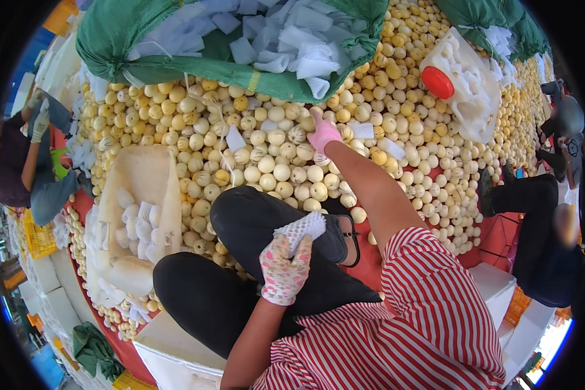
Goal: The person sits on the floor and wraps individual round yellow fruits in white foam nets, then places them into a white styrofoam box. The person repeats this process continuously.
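Note:
My left hand point(285, 271), in a floral-print glove, grips a white foam net sleeve point(302, 231) above my lap. Whether a fruit sits inside the sleeve cannot be seen. My right hand point(324, 132), in a pink glove, reaches forward onto a wide heap of pale yellow, purple-striped pepino melons point(268, 178). Its fingertips touch fruit close to the rim of a green woven sack point(200, 70); whether they close on one is unclear. Flat foam net sleeves point(297, 41) fill that sack. Some loose sleeves point(361, 130) lie on the fruit.
At left, a cut-open plastic jug point(141, 180) holds several net-wrapped fruits point(144, 229). Another translucent jug with a red cap point(438, 82) lies at upper right. White foam boxes point(180, 348) stand around me. Other people sit at left point(19, 161) and right point(541, 234).

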Motion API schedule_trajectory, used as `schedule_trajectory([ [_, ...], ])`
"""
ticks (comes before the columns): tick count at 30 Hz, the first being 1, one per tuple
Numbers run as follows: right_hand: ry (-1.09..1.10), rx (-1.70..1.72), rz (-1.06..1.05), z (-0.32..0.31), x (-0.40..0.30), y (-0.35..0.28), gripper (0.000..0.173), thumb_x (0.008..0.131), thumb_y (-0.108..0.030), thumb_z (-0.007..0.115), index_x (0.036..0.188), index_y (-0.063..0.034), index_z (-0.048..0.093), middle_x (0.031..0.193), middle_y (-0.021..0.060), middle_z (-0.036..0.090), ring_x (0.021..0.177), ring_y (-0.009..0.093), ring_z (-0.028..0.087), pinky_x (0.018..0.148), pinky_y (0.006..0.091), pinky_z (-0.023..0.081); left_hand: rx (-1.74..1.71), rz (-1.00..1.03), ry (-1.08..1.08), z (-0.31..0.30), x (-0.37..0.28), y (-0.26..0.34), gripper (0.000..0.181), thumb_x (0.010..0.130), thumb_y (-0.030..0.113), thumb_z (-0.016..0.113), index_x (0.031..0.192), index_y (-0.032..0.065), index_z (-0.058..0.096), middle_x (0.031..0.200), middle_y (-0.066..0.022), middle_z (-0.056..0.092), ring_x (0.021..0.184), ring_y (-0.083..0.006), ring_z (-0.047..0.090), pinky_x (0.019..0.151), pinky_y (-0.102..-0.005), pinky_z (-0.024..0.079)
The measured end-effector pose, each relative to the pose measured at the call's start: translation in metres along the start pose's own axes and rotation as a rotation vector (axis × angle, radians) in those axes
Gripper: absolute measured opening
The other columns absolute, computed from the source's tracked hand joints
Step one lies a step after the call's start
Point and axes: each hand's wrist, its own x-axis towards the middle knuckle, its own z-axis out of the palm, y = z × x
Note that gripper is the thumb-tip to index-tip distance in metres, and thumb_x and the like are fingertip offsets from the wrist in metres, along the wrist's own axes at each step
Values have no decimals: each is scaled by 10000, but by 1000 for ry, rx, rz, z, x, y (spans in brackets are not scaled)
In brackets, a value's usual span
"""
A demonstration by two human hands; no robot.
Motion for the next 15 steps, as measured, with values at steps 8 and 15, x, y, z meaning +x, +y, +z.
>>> schedule_trajectory([
  [8, 45, 119, 31, 5, 0, -14, 604, 767, -186, 693, 1315, -112, 450, 1197, 222, 559, 1134, 360, 551, 909, 414, 472, -108, 2, 124, 4, 3, -6, 101, 806, 89, 692, 832, 0, 651, 737, -147, 649, 652, -315, 642, 592, -353, 507],
  [15, -226, 1401, 84, -36, -49, 15, 412, 935, -350, 525, 1206, -41, 491, 1016, 137, 595, 838, 277, 606, 794, 414, 514, -273, -135, 116, 5, 0, -17, 170, 843, 79, 676, 950, -52, 653, 893, -103, 689, 803, -148, 646, 727, -273, 505],
])
